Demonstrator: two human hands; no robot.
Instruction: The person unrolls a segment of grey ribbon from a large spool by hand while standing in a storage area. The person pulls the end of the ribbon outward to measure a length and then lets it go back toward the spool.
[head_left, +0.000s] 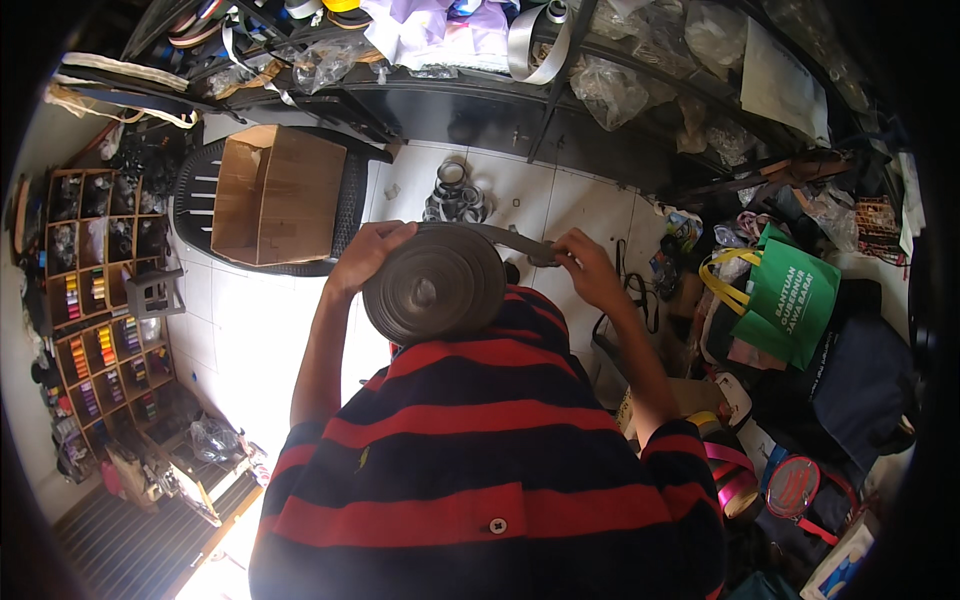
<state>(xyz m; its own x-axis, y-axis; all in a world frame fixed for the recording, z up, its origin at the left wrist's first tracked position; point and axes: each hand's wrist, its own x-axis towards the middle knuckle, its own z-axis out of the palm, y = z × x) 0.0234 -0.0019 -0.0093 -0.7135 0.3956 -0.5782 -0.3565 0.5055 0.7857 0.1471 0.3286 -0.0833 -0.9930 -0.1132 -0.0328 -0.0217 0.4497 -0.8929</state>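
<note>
A large, tightly wound roll of dark grey-brown webbing strap (432,290) rests against my striped shirt front. My left hand (372,252) grips the roll's upper left edge, its fingers over the rim. From the top of the roll a loose length of strap (505,238) runs off to the right. My right hand (585,262) pinches the free end of that strap between thumb and fingers. The end looks folded or bunched at the fingertips.
An open cardboard box (285,195) sits on a black plastic chair (195,200). Several strap coils (455,195) lie on the tiled floor ahead. Loaded shelves (450,105) span the far side. A thread rack (105,290) stands left; a green bag (790,300) is among clutter at right.
</note>
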